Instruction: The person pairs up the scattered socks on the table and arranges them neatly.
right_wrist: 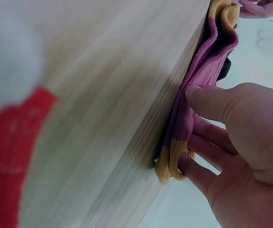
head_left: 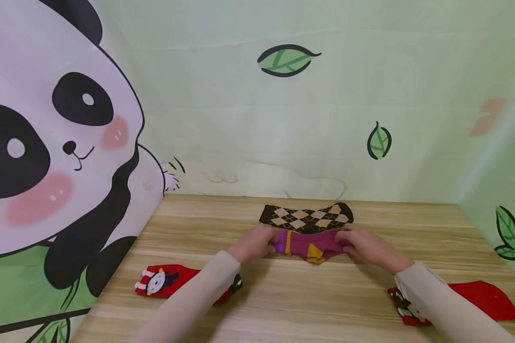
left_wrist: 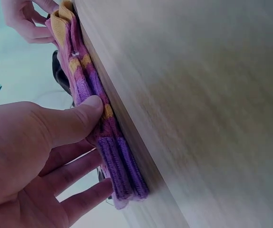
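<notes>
A pair of purple socks (head_left: 309,244) with yellow heels and toes lies stretched sideways between both hands. At the cuff end, my left hand (head_left: 254,244) pinches the socks, thumb in front and fingers behind, as the left wrist view shows on the purple cuff (left_wrist: 115,164). My right hand (head_left: 369,245) pinches the foot part near the yellow toes (right_wrist: 174,159), again between thumb and fingers. The two socks lie one against the other. Just behind them is a dark argyle sock (head_left: 306,216) with tan and white diamonds, its lower edge partly covered.
Red socks (head_left: 176,276) with a white animal figure lie on the wooden table (head_left: 309,305) under the left forearm. More red socks (head_left: 482,297) lie beneath the right forearm, partly hidden. A pale green backdrop (head_left: 223,109) with a panda and leaves rises behind the table.
</notes>
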`<state>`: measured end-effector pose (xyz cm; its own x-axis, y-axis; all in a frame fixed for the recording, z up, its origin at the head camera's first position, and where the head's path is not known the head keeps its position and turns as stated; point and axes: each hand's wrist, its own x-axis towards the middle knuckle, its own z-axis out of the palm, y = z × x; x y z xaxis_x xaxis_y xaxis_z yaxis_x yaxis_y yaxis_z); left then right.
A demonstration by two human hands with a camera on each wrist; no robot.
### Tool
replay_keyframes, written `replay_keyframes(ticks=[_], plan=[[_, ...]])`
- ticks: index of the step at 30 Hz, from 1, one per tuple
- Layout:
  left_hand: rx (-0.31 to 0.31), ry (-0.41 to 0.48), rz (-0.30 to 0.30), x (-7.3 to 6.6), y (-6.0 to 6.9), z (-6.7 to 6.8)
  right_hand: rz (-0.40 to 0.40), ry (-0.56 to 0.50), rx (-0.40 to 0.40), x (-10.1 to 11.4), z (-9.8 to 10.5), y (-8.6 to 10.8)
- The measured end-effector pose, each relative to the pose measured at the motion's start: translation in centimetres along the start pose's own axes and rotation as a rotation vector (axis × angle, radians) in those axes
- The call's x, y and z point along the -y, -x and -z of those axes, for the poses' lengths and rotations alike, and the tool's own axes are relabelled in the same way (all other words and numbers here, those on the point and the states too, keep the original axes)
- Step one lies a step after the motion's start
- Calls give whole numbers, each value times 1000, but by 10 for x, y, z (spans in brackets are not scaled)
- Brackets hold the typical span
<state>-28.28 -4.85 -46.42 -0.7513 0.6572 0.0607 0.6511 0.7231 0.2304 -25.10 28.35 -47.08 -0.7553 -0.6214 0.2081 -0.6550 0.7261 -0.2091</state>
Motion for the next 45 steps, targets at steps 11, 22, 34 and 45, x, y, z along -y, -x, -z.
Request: replay_keyframes(ticks=[11, 22, 34, 45], plan=[[-3, 5, 37, 7, -10, 2, -19, -50, -6, -9, -1, -7], [-10, -28, 33, 10, -12, 2, -20, -30, -2, -10, 0, -12], [-12, -23, 23, 11, -13, 4, -17, -12, 3, -12, 1, -13], [43, 7, 20, 12, -11, 8, -16, -12, 36, -8, 6, -13]])
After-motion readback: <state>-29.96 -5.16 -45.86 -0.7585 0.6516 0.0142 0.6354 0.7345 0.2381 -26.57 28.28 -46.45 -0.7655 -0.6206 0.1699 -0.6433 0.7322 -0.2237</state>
